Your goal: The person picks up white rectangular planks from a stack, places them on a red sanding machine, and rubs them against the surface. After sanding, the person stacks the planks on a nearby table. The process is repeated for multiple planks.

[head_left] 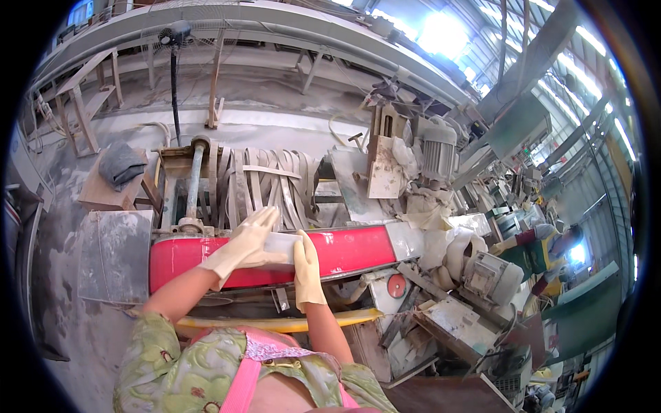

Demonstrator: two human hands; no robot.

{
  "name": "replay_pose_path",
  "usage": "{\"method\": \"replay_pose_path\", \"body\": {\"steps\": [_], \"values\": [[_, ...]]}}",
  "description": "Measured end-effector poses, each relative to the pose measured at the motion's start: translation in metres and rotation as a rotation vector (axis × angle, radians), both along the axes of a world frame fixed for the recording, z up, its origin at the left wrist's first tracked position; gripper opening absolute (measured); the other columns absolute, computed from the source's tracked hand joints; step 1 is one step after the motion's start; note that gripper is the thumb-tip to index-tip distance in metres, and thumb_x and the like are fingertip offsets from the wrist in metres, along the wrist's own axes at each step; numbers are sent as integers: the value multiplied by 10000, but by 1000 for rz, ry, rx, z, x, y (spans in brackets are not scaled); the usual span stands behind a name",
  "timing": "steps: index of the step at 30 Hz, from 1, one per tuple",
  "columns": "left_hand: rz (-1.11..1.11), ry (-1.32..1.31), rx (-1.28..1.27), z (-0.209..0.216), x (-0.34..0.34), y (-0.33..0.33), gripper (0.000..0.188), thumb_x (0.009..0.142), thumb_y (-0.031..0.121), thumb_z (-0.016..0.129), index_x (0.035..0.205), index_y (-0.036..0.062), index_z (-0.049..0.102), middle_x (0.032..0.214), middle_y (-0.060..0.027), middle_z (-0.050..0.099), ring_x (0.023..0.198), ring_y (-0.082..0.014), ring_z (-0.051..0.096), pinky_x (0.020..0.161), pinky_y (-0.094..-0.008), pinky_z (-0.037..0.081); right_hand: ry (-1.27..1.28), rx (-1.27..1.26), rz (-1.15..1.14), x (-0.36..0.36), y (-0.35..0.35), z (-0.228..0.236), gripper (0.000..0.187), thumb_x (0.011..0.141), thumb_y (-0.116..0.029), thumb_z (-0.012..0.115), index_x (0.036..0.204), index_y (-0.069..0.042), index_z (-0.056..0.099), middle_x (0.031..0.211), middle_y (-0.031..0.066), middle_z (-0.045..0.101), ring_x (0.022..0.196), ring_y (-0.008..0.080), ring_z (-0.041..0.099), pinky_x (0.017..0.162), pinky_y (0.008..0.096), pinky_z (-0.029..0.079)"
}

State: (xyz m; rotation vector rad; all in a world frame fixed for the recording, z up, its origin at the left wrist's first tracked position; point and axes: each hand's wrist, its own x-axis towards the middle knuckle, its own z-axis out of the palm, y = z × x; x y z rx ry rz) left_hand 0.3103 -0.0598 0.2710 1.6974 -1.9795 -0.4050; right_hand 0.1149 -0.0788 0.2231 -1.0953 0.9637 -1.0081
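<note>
A small pale grey rectangular block (281, 244), like a tile, lies on the red belt (354, 248) of a long bench machine. In a cream glove, my left hand (242, 248) grips its left side, fingers pointing away and thumb along the near edge. My right hand (308, 271), gloved alike, holds the right end with its fingers together. The underside of the block is hidden. Bare metal plates (116, 252) flank the belt at its left end and at its right end.
Behind the belt hang several grey straps (265, 182) beside a roller (197, 179). A dusty motor (438, 148) stands back right, another motor (493, 277) at right. A yellow bar (275, 323) runs before me. A dark cloth (122, 165) lies left. Another person (544, 251) works far right.
</note>
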Motion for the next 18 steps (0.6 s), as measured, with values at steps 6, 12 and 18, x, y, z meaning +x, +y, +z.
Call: {"method": "replay_pose_path", "body": {"steps": [6,12,18], "values": [[-198,-566,37,-19,-16,-22,1390,471,566,943,1537,-105,356,1536,-258,474,1459,-358,449,1251,-479,301,-17,4,18,5,9,21,608,1107,-328,448,1583,40,359,1611,190,415,1502,264,373,1237,371,268],[-142,-526,230,-17,-27,-25,1042,508,443,975,1307,-42,515,1387,-250,571,1262,-353,624,1021,-441,541,31,-81,16,0,4,1,608,1104,-323,477,1571,53,376,1594,205,445,1487,281,407,1224,372,299],[-173,-614,389,-3,-23,-30,933,593,505,953,1257,1,537,1191,-181,680,1144,-337,683,963,-418,573,11,-65,-207,-32,18,19,433,1053,-290,659,1346,15,564,1280,99,618,1201,162,564,1078,330,430]]}}
